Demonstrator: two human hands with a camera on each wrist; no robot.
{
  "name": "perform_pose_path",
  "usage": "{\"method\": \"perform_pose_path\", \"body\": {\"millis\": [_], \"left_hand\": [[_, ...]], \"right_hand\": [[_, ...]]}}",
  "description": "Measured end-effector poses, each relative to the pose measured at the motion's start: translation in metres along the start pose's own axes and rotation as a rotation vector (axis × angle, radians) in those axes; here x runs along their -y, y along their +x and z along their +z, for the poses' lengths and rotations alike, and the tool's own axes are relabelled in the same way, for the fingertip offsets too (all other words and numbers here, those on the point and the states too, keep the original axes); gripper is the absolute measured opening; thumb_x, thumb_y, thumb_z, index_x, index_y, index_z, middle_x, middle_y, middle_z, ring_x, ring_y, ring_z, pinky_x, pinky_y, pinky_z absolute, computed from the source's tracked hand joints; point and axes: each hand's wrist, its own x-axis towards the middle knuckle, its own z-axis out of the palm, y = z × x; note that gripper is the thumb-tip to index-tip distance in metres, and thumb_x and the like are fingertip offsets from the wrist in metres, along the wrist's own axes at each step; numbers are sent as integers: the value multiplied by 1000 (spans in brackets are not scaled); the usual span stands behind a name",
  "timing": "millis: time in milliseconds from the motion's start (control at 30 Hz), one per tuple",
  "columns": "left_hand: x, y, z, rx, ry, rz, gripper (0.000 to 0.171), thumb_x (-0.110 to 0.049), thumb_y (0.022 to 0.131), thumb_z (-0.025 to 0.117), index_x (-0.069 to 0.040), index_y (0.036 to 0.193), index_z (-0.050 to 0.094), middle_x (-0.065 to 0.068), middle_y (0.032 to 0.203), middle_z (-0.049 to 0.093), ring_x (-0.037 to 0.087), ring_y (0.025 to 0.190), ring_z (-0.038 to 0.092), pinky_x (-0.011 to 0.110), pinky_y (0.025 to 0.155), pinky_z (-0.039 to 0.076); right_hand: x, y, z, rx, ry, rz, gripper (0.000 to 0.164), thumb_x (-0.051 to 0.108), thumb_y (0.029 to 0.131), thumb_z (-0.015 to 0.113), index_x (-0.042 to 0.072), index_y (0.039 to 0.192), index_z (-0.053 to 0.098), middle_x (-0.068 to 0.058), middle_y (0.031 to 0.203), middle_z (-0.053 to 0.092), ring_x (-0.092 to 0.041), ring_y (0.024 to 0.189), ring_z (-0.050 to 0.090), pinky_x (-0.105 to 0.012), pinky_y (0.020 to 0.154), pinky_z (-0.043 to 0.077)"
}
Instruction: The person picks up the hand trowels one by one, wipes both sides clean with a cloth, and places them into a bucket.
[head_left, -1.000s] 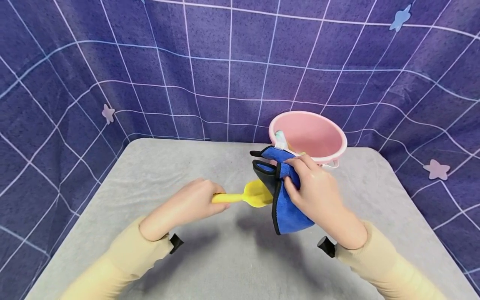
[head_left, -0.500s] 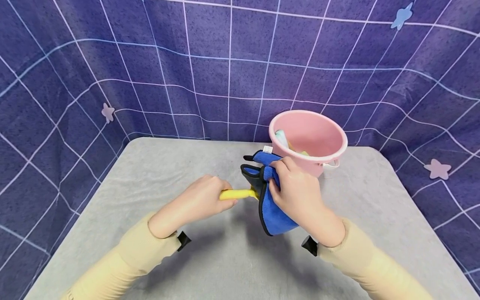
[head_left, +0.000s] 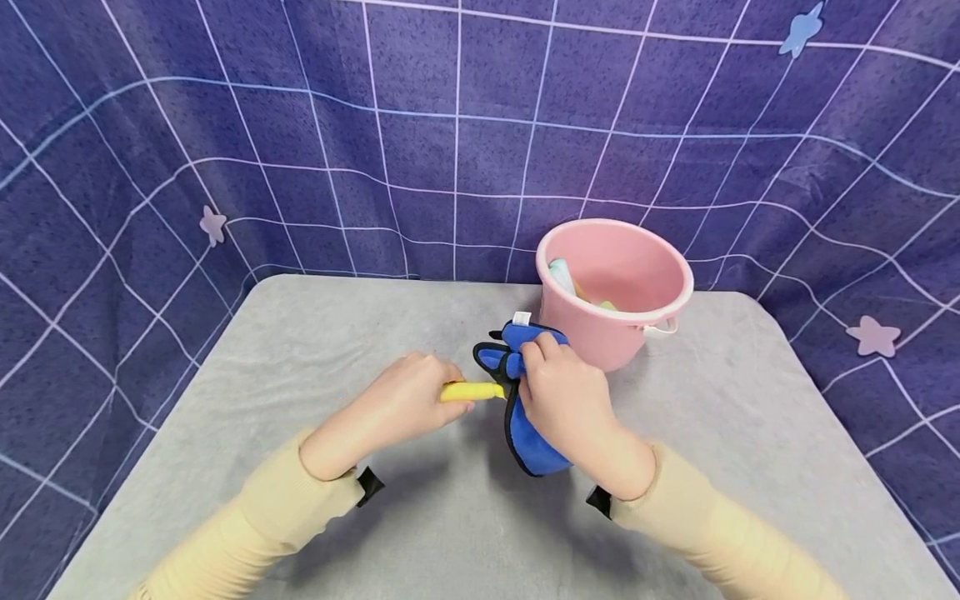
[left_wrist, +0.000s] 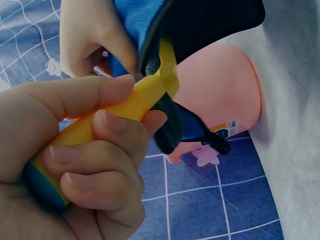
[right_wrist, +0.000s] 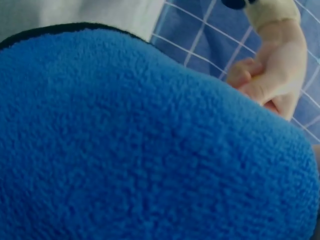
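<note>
My left hand (head_left: 408, 398) grips the handle of a yellow toy shovel (head_left: 474, 391), fingers curled round it as the left wrist view shows. The shovel's scoop is mostly hidden behind a blue cloth (head_left: 536, 446) with a dark grey side and black edging. My right hand (head_left: 570, 396) holds that cloth bunched against the scoop end, above the table. In the left wrist view, the yellow neck of the shovel (left_wrist: 169, 67) runs in between the cloth's folds. Blue fleece of the cloth (right_wrist: 150, 135) fills most of the right wrist view.
A pink bucket (head_left: 592, 337) stands at the back right of the grey-covered table (head_left: 360, 308), just behind the cloth. Inside it lie a white and light-green item (head_left: 562, 275) and something yellow-green. A purple gridded curtain (head_left: 420, 150) surrounds the table's back and sides.
My right hand has moved left and slightly down with the cloth, covering the scoop that showed earlier. My left hand with the shovel has shifted slightly right.
</note>
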Motion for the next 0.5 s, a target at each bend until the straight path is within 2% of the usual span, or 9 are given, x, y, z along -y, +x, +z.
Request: {"method": "perform_pose_path", "body": {"millis": [200,500], "left_hand": [[1,0,3,8,17,5,14,-22,79,74,-9,80,71,-7,63,58,9,58,48,24,54,40],[2,0,3,19,-4,1,14,-21,79,74,-8,82,71,-7,64,60,7,55,48,23,53,40]], "right_hand": [[6,-4,12,-81,-95,-51,10,10,78,66,3,81,59,-8,76,54,-21,55,49,-31,39,41],[7,-6,14,-82,-122,-61,7,7,80,63,4,78,57,-8,73,51,-21,55,48,-30,37,39]]}}
